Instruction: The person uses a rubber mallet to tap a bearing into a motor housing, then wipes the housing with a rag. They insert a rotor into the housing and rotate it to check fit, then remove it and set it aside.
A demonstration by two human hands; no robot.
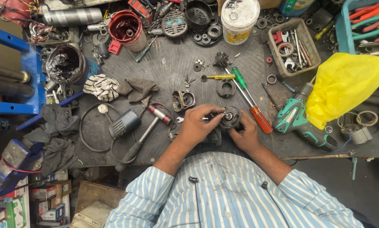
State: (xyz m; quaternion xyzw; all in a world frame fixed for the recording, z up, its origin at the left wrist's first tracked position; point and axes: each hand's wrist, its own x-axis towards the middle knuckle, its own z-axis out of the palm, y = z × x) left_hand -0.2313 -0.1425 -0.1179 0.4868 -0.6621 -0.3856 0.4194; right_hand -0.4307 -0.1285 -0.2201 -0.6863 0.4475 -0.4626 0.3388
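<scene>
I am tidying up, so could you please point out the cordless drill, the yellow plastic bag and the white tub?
cordless drill (297, 116), head view, green body
yellow plastic bag (345, 84), head view, middle
white tub (239, 19), head view, lid

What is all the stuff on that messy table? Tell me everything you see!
round black part: 1, black, front middle, held in both hands
screwdrivers: 2, green handle and orange handle, right of middle
small screwdriver: 1, yellow, middle
cordless drill: 1, green and black, right
plastic bag: 1, yellow, right
white tub: 1, white, back
red can: 1, red, back left
hammer: 1, dark handle, left of the hands
rags: several, grey, left
left hand: 1, on the part
right hand: 1, on the part
</scene>
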